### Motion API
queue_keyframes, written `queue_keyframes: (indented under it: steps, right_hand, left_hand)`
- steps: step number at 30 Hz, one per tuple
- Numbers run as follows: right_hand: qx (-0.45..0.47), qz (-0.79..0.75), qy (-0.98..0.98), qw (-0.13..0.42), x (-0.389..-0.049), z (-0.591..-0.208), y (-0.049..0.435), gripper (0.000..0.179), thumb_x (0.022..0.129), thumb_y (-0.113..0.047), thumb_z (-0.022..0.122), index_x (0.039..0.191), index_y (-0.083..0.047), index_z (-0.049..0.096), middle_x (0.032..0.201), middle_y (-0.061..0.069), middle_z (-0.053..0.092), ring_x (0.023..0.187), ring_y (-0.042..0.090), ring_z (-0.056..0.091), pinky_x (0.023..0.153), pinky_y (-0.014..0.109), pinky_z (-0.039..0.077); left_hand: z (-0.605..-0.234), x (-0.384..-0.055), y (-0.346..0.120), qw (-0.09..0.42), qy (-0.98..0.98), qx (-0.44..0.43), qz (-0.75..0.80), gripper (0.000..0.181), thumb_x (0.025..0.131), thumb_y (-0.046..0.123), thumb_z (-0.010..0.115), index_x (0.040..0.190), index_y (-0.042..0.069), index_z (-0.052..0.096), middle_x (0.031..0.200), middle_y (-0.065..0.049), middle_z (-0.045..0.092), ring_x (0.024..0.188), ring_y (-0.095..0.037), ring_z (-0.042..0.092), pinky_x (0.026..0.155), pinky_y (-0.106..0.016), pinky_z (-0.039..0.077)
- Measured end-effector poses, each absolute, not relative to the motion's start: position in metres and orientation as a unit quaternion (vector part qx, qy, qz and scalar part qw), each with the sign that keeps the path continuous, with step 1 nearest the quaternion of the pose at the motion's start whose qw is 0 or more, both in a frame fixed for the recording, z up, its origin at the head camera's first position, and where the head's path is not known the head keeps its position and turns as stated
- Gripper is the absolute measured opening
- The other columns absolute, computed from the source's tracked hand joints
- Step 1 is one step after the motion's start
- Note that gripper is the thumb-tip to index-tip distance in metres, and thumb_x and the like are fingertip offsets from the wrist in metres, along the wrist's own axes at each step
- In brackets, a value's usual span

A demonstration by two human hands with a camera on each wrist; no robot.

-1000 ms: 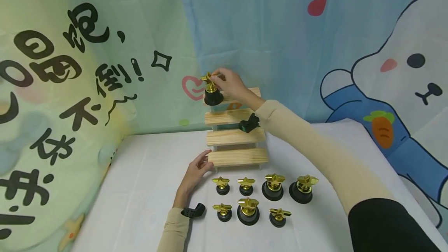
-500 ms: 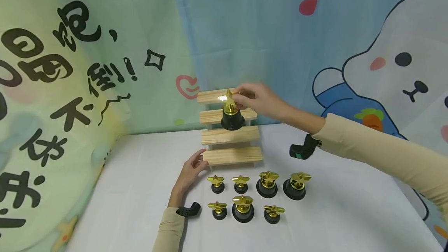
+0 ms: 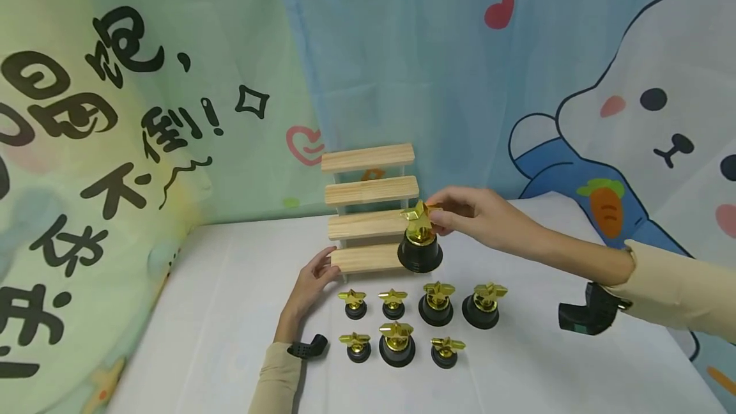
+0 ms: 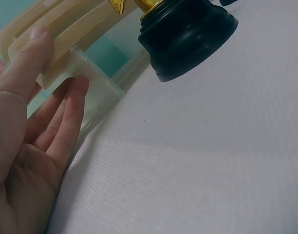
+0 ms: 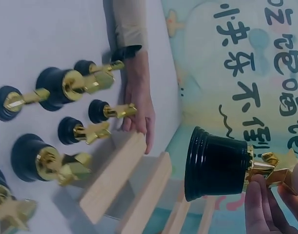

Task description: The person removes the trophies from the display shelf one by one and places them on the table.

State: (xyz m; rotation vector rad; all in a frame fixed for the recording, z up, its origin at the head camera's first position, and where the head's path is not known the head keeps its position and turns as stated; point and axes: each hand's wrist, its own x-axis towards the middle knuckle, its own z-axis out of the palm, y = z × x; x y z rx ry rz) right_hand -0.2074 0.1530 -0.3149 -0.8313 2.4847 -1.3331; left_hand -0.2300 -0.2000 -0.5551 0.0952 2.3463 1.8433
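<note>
My right hand (image 3: 474, 216) pinches a gold star trophy (image 3: 420, 249) by its star, holding it upright in front of the right end of the tiered display rack (image 3: 368, 191). In the right wrist view, the trophy's black base (image 5: 214, 163) shows beyond my fingertips. At the rack's lower left corner, my left hand (image 3: 310, 286) holds the end of the lowest wooden plank (image 3: 365, 259). The left wrist view shows that thumb (image 4: 34, 56) against the wood and the fingers (image 4: 73, 107) beside the clear side panel (image 4: 98, 73).
Several star trophies stand in two rows before the rack, large ones (image 3: 397, 345) and small ones (image 3: 354, 305) mixed. A white cloth (image 3: 230, 312) covers the table. Behind hangs a printed backdrop (image 3: 368, 50).
The right hand has carried the trophy from the top of the rack downward and to the right, toward me. My left hand stays at the rack's lower corner.
</note>
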Motion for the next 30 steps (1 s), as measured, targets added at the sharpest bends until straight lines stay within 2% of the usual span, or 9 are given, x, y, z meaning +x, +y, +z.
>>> queue_keyframes:
  steps: [4,8,16,21,30]
  right_hand:
    - [-0.252,-0.454,0.847,0.117,-0.191,-0.318,0.169,0.028,0.098,-0.027,0.058,0.121,-0.011,0.062,0.102,0.007,0.068,0.088,0.012,0.069,0.08,0.024,0.057]
    - [-0.233,-0.456,0.851,0.118,-0.173,-0.323,0.183,0.027,0.097,-0.026,0.059,0.119,-0.01,0.062,0.103,0.008,0.067,0.088,0.013,0.068,0.078,0.022,0.057]
    - [-0.205,-0.462,0.851,0.143,-0.142,-0.346,0.215,0.03,0.098,-0.023,0.058,0.121,-0.005,0.06,0.107,0.01,0.067,0.088,0.008,0.067,0.076,0.022,0.057]
    - [-0.179,-0.467,0.848,0.176,-0.13,-0.367,0.232,0.033,0.097,-0.025,0.058,0.122,-0.003,0.059,0.108,0.01,0.067,0.088,0.006,0.067,0.076,0.021,0.057]
    - [-0.135,-0.484,0.834,0.226,-0.117,-0.408,0.258,0.04,0.096,-0.026,0.06,0.122,0.004,0.057,0.109,0.014,0.067,0.086,0.005,0.067,0.075,0.023,0.057]
  left_hand:
    - [-0.55,-0.227,-0.198,0.075,0.782,0.034,0.618,0.055,0.094,0.024,0.065,0.145,0.016,0.046,0.133,-0.018,0.059,0.112,-0.023,0.064,0.092,-0.03,0.052]
    - [-0.564,-0.234,-0.199,0.067,0.786,0.026,0.615,0.057,0.093,0.027,0.065,0.145,0.017,0.045,0.134,-0.018,0.058,0.115,-0.026,0.063,0.093,-0.034,0.052]
    - [-0.581,-0.237,-0.203,0.049,0.788,0.021,0.613,0.056,0.091,0.034,0.068,0.142,0.024,0.048,0.131,-0.014,0.061,0.11,-0.022,0.065,0.088,-0.026,0.052]
    - [-0.582,-0.235,-0.206,0.045,0.789,0.02,0.612,0.057,0.09,0.035,0.069,0.142,0.024,0.049,0.129,-0.013,0.062,0.107,-0.018,0.066,0.086,-0.024,0.052]
    - [-0.579,-0.237,-0.201,0.055,0.782,0.02,0.621,0.057,0.091,0.031,0.068,0.143,0.021,0.048,0.131,-0.015,0.06,0.111,-0.023,0.064,0.088,-0.023,0.051]
